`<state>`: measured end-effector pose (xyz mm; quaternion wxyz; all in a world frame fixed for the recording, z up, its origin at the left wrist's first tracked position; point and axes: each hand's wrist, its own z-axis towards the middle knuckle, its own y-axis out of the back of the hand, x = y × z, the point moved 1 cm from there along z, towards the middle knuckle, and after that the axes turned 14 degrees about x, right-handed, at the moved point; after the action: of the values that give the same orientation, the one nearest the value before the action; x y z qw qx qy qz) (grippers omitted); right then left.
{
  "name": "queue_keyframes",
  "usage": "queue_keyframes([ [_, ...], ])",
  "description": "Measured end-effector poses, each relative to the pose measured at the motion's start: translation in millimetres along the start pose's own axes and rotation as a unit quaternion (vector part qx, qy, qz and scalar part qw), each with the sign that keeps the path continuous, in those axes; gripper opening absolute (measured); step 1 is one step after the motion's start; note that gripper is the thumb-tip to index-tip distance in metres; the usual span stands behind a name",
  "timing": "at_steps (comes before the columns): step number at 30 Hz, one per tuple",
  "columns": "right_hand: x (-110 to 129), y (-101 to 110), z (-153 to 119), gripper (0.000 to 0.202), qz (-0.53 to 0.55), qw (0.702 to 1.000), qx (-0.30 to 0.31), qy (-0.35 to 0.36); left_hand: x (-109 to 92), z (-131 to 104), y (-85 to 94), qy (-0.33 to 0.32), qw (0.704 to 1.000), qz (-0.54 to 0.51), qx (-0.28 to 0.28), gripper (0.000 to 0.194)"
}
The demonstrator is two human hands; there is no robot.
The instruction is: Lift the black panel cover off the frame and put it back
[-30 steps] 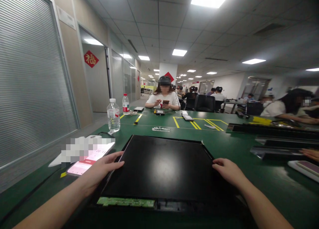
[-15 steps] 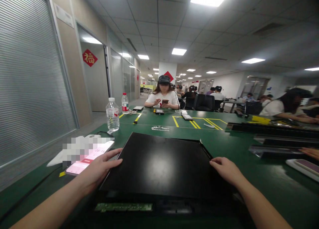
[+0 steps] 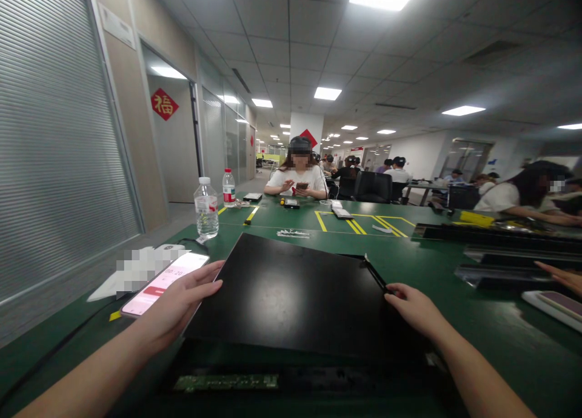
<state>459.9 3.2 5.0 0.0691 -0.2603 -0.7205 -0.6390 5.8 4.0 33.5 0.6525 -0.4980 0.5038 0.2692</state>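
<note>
A glossy black flat panel (image 3: 277,296) rests at a tilt in a shallow black frame, its left side raised. The frame's rim (image 3: 376,271) shows along the right side, and a green circuit board strip (image 3: 227,381) shows in its dark near part. My left hand (image 3: 193,293) grips the panel's left edge, thumb on top and fingers partly hidden underneath. At the right side, my right hand (image 3: 411,306) is pinched on the frame's rim beside the panel; its fingertips are partly hidden.
A lit phone (image 3: 166,281) and a clear water bottle (image 3: 207,209) stand left on the green table (image 3: 454,339). A smaller red-capped bottle (image 3: 228,188) is farther back. Dark long strips (image 3: 513,275) and another person's hand (image 3: 561,275) are at right. A person sits opposite.
My left hand has lifted the panel's left side slightly, so the panel now tilts and its near edge stands off the frame. My right hand stays almost in place.
</note>
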Motion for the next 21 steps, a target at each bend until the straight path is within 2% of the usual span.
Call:
queue_keyframes([
  [6, -7.1, -1.6, 8.6, 0.054, 0.08, 0.996, -0.032, -0.02, 0.7, -0.7, -1.0, -0.044, 0.998, -0.014, 0.03, 0.063],
  [9, -6.8, 0.4, 8.7, 0.045, 0.135, 0.989, -0.047, -0.024, 3.4, 0.3, 1.6, -0.063, 0.997, -0.007, 0.044, 0.061],
  [12, -4.9, 1.3, 5.0, 0.035, 0.213, 0.976, -0.035, -0.02, 4.0, -0.3, 2.4, -0.071, 0.997, -0.002, 0.031, 0.062],
  [18, 5.8, 3.7, -5.0, 0.034, 0.392, 0.92, -0.013, 0.021, -4.2, 1.4, 11.8, -0.051, 0.998, 0.016, -0.042, 0.064],
  [19, 10.2, 6.1, -8.0, 0.033, 0.423, 0.905, -0.014, 0.033, -5.9, 2.8, 14.7, -0.05, 0.997, 0.015, -0.058, 0.064],
  [21, 21.5, 11.8, -16.6, 0.033, 0.512, 0.858, -0.002, 0.05, -8.4, 5.8, 19.5, -0.047, 0.996, 0.004, -0.076, 0.066],
])
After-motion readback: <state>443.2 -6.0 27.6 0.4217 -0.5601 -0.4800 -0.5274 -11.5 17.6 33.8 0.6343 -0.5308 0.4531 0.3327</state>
